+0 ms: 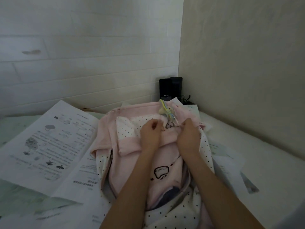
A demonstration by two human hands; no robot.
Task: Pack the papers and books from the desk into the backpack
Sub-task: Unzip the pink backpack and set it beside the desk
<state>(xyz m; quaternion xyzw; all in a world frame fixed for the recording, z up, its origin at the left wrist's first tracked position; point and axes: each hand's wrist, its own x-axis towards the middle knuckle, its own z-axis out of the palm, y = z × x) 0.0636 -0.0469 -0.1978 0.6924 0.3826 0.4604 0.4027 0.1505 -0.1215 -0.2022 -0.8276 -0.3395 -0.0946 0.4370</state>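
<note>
A pink backpack point(132, 142) with white dotted panels lies flat on the desk, its top end away from me. My left hand point(151, 134) pinches the pink fabric near the top of the bag. Just to its right, my right hand point(189, 136) pinches a small zipper pull beside a yellow-green charm point(165, 108). A large printed paper sheet point(49, 142) with pictures lies to the left of the bag, partly under it. More papers point(226, 162) poke out from under the bag's right side.
Two black speakers point(170, 88) with cables stand in the back corner behind the bag. White walls close off the desk at the back and right. The pale desk surface point(264, 156) extends to the right.
</note>
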